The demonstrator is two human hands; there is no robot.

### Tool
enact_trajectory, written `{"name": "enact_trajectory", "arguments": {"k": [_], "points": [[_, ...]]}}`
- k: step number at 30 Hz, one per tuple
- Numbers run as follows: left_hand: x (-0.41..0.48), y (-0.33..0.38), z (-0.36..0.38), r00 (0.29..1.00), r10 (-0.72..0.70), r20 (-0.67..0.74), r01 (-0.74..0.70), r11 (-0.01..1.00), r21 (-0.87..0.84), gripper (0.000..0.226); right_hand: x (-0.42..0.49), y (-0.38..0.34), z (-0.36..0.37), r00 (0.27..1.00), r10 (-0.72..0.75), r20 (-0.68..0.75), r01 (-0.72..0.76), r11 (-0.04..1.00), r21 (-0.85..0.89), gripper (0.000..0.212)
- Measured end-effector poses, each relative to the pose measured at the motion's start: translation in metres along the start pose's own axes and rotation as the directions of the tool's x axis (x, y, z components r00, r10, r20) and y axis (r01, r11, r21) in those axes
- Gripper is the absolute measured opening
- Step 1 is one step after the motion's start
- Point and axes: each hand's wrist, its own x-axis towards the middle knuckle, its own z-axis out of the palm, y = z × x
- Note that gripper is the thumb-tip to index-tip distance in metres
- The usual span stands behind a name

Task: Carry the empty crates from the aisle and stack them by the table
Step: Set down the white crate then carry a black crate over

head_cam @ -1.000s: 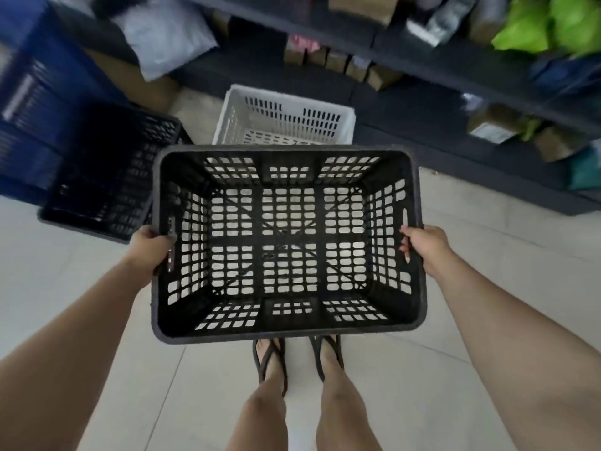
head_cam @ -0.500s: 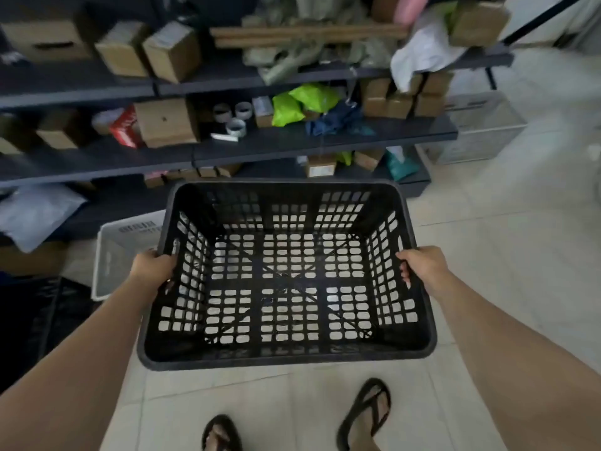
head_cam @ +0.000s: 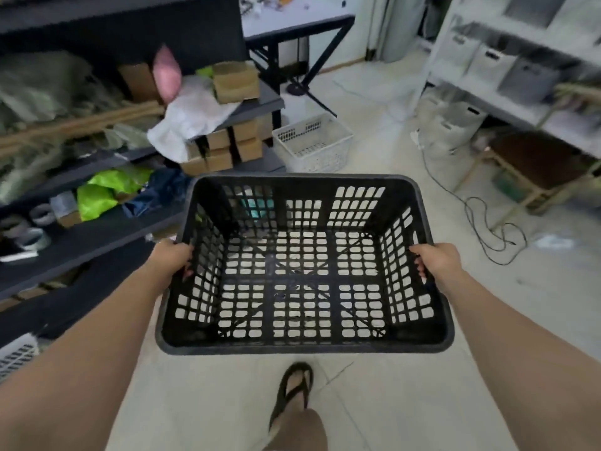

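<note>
I hold an empty black slotted crate level in front of me above the tiled floor. My left hand grips its left rim and my right hand grips its right rim, fingers hooked through the side slots. Ahead on the floor, a white slotted crate stands beside the end of the dark shelving. Beyond it is a pale-topped table with black legs. The corner of another white crate shows at the lower left edge.
Dark shelving full of cardboard boxes and bags runs along the left. White shelving with grey bins lines the right, with a wooden stool below. A black cable loops over the floor on the right. My sandalled foot steps forward.
The view has swung right, away from the shelf front and down the aisle; the table and the white crate near it have come into sight. Both hands keep their grip on the black crate.
</note>
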Motion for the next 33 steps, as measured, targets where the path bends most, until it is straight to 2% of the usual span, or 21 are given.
{"name": "enact_trajectory", "arguments": {"k": [6,12,19,27,33], "points": [[0.052,0.117,0.133,0.994,0.052,0.097,-0.056,0.998,0.038,0.009,0.149,-0.046,-0.059,0.991,0.014,-0.134,-0.017,1.0,-0.024,0.017],[0.101,0.241,0.238,0.989,0.071,0.129,-0.075,0.997,0.029,0.002,0.279,-0.118,-0.11,0.988,0.059,-0.143,-0.056,0.998,0.024,0.014],[0.161,0.372,0.343,0.994,0.066,0.084,-0.065,0.998,-0.011,0.012,0.437,-0.19,-0.146,0.99,0.091,-0.113,-0.079,0.991,0.107,0.01],[0.235,0.49,0.426,0.998,-0.054,0.006,0.055,0.989,-0.139,0.017,0.639,-0.319,-0.129,0.999,0.04,0.006,-0.04,0.999,-0.003,0.02],[0.306,0.542,0.444,0.985,-0.161,-0.066,0.141,0.961,-0.239,0.009,0.742,-0.419,-0.066,0.995,-0.029,0.097,0.037,0.995,-0.088,0.015]]}}
